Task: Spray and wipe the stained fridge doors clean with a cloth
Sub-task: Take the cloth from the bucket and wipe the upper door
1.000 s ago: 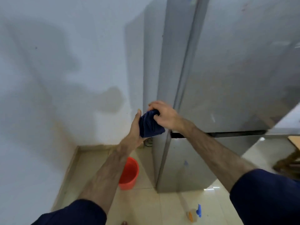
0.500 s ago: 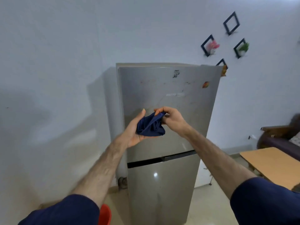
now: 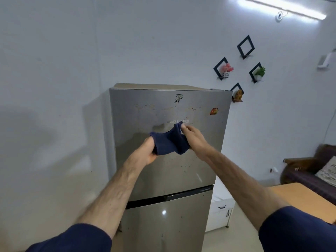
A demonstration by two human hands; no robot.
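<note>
A silver two-door fridge (image 3: 200, 160) stands against the white wall, its upper door marked with brown stains (image 3: 145, 106) near the top and dark specks lower down. In front of the upper door I hold a dark blue cloth (image 3: 168, 141) stretched between both hands. My left hand (image 3: 143, 153) grips its left end from below. My right hand (image 3: 193, 137) pinches the upper right corner with its fingertips. The lower door (image 3: 172, 224) shows a few specks. No spray bottle is in view.
A wooden table (image 3: 298, 199) stands to the right, with a dark sofa and cushion (image 3: 312, 171) behind it. A white cabinet (image 3: 221, 211) sits beside the fridge. Small black wall shelves (image 3: 245, 47) with ornaments hang above right. A sticker (image 3: 214, 111) is on the upper door.
My view has risen from the fridge's lower left corner and floor to its front. The hands moved from the door edge and now spread the cloth wider apart.
</note>
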